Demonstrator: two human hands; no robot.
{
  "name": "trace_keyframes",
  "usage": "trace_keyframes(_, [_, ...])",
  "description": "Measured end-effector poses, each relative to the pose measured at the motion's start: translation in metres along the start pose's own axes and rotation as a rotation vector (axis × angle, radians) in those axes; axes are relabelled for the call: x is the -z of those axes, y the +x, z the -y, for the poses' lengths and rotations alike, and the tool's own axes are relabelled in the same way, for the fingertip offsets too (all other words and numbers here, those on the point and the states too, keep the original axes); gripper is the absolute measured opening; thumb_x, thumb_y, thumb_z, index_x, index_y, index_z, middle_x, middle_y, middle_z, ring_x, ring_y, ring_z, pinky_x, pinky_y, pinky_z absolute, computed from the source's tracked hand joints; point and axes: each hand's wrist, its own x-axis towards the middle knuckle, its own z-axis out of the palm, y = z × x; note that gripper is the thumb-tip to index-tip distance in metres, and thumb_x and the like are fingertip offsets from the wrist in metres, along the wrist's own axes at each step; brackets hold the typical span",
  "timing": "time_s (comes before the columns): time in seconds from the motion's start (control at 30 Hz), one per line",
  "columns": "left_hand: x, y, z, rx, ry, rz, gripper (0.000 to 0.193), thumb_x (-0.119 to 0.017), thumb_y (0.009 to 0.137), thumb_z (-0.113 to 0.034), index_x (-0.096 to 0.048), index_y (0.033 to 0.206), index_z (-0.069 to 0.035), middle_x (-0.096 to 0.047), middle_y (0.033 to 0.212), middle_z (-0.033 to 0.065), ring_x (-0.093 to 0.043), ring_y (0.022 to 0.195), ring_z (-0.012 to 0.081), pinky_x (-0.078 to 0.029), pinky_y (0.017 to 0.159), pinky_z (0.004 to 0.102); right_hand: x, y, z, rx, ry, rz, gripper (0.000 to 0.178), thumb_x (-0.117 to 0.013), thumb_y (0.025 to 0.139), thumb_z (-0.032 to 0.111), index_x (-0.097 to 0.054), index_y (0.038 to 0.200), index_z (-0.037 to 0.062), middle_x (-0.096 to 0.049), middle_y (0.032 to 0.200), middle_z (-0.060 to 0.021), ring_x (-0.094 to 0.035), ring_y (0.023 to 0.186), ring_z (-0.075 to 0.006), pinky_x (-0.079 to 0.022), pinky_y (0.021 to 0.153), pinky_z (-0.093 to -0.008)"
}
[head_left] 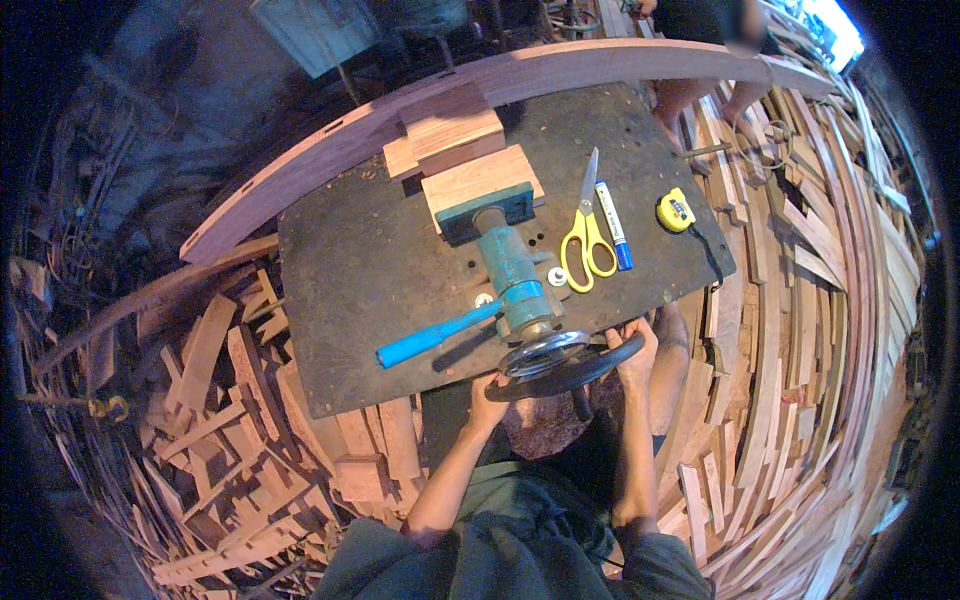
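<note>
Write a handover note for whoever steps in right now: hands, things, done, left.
Left hand: gripping the near-left rim of the black handwheel.
Right hand: gripping the wheel's right rim.
The wheel sits on the near end of the teal screw press, which is bolted to the dark steel plate. The press head bears on a wood block, with a second block between it and the long curved plank across the plate's far edge.
Blue-handled lever lies left of the press; yellow scissors, marker and tape measure to the right.
Done: blocks and plank are in place against the press.
Left: cannot tell how tight the press is; check before turning the wheel.
</note>
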Motion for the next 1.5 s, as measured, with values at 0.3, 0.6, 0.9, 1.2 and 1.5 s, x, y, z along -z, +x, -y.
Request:
trace_keyframes(0.3, [-0.004,0.000,-0.001,0.022,0.036,-0.067,0.032,-0.058,0.090,-0.022,-0.062,0.073,0.005,-0.051,0.054,0.0126,-0.048,0.055,0.0114,-0.039,0.052,0.0334,0.001,0.003,0.009,0.120,-0.071,0.004,0.038,-0.079,0.064,0.007,-0.041,0.065,0.0103,-0.041,0.063,0.0035,-0.038,0.059,-0.0082,-0.033,0.053,-0.0244])
trace_keyframes(0.6, [-0.006,-0.004,0.013,-0.089,0.187,-0.053,0.020,-0.061,0.087,-0.018,-0.066,0.082,0.001,-0.064,0.072,0.0195,-0.059,0.063,0.0191,-0.044,0.061,0.0349,0.013,0.008,0.012,0.135,-0.137,0.075,0.040,-0.083,0.064,0.015,-0.043,0.062,0.0102,-0.040,0.057,0.0049,-0.037,0.056,-0.0077,-0.031,0.050,-0.0255])
trace_keyframes(0.9, [0.000,0.001,0.018,0.156,0.110,0.149,0.023,-0.058,0.088,-0.014,-0.069,0.100,0.002,-0.071,0.095,0.0127,-0.064,0.088,0.0181,-0.049,0.083,0.0333,0.020,0.011,0.032,0.177,-0.291,0.198,0.044,-0.083,0.066,0.019,-0.040,0.059,0.0102,-0.036,0.055,0.0045,-0.035,0.054,-0.0074,-0.029,0.048,-0.0269])
trace_keyframes(1.2, [0.000,0.003,0.008,0.097,0.096,0.250,0.028,-0.060,0.087,-0.008,-0.063,0.114,-0.001,-0.064,0.116,0.0141,-0.059,0.109,0.0227,-0.043,0.098,0.0360,0.018,0.013,0.028,0.195,-0.263,0.167,0.045,-0.085,0.060,0.018,-0.041,0.060,0.0118,-0.039,0.056,0.0067,-0.036,0.055,-0.0053,-0.029,0.048,-0.0249])
trace_keyframes(1.5, [-0.001,0.001,0.018,-0.036,0.153,0.163,0.025,-0.065,0.084,-0.014,-0.066,0.105,0.000,-0.069,0.101,0.0149,-0.063,0.097,0.0246,-0.049,0.087,0.0379,0.007,0.006,0.013,0.140,-0.083,0.064,0.048,-0.085,0.058,0.012,-0.037,0.063,0.0124,-0.037,0.059,0.0072,-0.034,0.056,-0.0062,-0.027,0.049,-0.0241])
